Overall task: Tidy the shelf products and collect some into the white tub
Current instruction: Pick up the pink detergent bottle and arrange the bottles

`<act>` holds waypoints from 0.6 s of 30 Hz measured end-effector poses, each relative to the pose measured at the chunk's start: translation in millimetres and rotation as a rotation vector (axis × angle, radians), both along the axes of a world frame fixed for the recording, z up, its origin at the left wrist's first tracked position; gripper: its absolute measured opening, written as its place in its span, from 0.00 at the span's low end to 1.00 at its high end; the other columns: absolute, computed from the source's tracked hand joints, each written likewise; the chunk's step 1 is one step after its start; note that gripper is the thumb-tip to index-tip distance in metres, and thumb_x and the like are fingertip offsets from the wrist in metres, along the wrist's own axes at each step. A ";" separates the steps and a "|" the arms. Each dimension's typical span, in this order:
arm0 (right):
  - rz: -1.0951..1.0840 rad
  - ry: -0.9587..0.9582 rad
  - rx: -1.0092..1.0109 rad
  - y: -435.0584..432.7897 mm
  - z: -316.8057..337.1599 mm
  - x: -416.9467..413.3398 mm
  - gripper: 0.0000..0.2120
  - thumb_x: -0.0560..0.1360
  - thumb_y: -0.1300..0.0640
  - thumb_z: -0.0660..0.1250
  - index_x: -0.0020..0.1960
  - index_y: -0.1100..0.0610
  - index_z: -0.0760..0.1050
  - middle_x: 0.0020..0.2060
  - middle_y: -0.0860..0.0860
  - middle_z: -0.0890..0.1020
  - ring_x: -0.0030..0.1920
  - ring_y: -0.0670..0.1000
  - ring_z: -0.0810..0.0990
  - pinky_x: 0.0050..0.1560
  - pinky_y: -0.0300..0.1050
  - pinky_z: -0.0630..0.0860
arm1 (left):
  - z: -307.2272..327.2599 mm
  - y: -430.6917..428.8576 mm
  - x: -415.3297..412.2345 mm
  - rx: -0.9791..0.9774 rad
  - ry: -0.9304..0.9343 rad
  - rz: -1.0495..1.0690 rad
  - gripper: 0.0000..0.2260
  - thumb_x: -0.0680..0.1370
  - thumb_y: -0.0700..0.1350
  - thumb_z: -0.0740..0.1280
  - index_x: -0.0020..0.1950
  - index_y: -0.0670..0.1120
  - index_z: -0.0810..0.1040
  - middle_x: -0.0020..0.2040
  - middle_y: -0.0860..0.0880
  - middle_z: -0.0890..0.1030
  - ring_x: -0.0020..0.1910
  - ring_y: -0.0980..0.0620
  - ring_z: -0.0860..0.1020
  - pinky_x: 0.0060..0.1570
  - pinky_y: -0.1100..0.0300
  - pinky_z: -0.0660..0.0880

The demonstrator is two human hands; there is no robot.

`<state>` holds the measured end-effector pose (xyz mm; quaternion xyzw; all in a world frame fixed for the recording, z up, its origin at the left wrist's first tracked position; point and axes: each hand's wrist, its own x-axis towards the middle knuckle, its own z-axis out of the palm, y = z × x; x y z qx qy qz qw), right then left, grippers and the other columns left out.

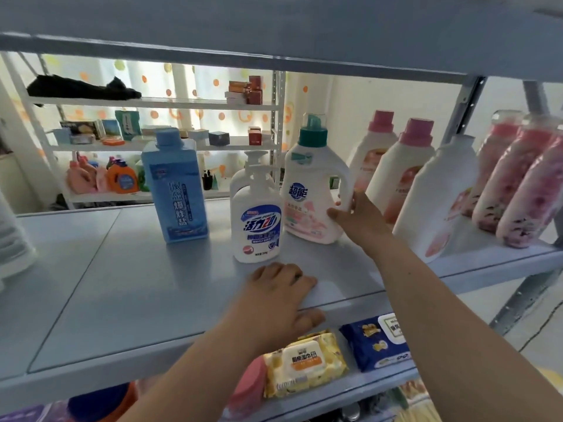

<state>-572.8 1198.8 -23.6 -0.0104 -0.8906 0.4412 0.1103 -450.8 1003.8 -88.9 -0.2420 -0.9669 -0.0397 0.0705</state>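
Note:
On the grey shelf (128, 269) stand a blue carton-shaped bottle (175, 187), a white pump bottle with a blue label (257, 220) and, behind it, a second white pump bottle (243, 175). My right hand (359, 220) grips the lower right side of a white detergent jug with a teal cap (313, 184), which stands on the shelf. My left hand (280, 303) rests on the shelf's front edge, fingers curled over the top and thumb under the lip, just in front of the pump bottle. No white tub shows.
To the right stand white bottles with pink caps (402, 172) and clear bottles of pink beads (515, 181). Wet-wipe packs (304, 363) lie on the shelf below. A white object (12, 239) sits at the left edge. Another rack (170, 138) stands behind.

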 end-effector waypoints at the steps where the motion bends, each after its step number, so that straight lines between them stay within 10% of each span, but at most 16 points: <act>1: -0.003 -0.006 -0.037 -0.3 -1.2 -3.2 0.20 0.78 0.54 0.68 0.68 0.56 0.70 0.59 0.53 0.79 0.58 0.57 0.78 0.61 0.58 0.76 | -1.2 -0.2 -0.8 0.011 -0.002 -0.002 0.37 0.73 0.71 0.41 0.76 0.56 0.64 0.72 0.53 0.68 0.70 0.49 0.65 0.72 0.51 0.62; 18: -0.124 -0.062 -0.160 -31.2 22.1 -67.0 0.19 0.80 0.58 0.61 0.70 0.52 0.71 0.55 0.52 0.80 0.55 0.59 0.80 0.49 0.60 0.84 | -9.0 0.3 -2.4 0.067 0.083 -0.024 0.32 0.76 0.71 0.48 0.72 0.54 0.69 0.67 0.50 0.72 0.67 0.45 0.69 0.70 0.46 0.65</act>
